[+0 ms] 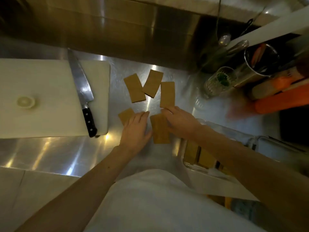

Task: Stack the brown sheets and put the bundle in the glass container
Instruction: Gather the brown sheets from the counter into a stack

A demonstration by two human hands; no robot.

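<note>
Several brown rectangular sheets lie loose on the steel counter. Three lie farther back: one [134, 87] on the left, one [152, 83] overlapping its edge, one [167, 94] to the right. My left hand [135, 129] rests flat, fingers apart, partly covering a near sheet [125, 115]. My right hand [180, 122] lies with fingers spread on the right edge of another near sheet [159, 129], its fingertips touching the bottom of the back-right sheet. The glass container [185, 148] stands at the right under my right forearm, with brown sheets inside.
A white cutting board [50, 101] lies at the left, with a large black-handled knife [83, 97] on its right edge and a pale round slice [25, 102]. A drinking glass [217, 81], a metal utensil holder [257, 67] and orange items [282, 97] crowd the back right.
</note>
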